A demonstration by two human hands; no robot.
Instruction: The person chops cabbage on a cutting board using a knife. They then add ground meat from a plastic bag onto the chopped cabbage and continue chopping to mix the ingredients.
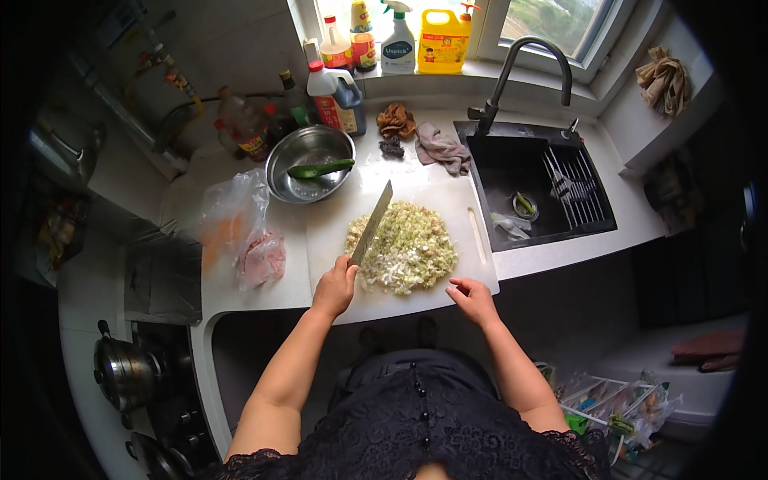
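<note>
My left hand (335,288) is closed round the handle of a kitchen knife (373,224). Its broad blade points away from me, over the left part of a heap of finely chopped pale green and white vegetable (412,248). The heap lies on a white cutting board (328,240). At the board's near right edge is my right hand (472,299), fingers apart and holding nothing. Beyond the board to the left, a steel bowl (280,172) holds a dark green cucumber-like vegetable (322,168).
A plastic bag (244,200) and pinkish meat in clear wrap (262,260) lie left of the board. At the right is a black sink (512,240) with a tap (500,88). Behind lie a cloth (442,150) and brown fungus-like pieces (396,120). Bottles (336,100) line the back.
</note>
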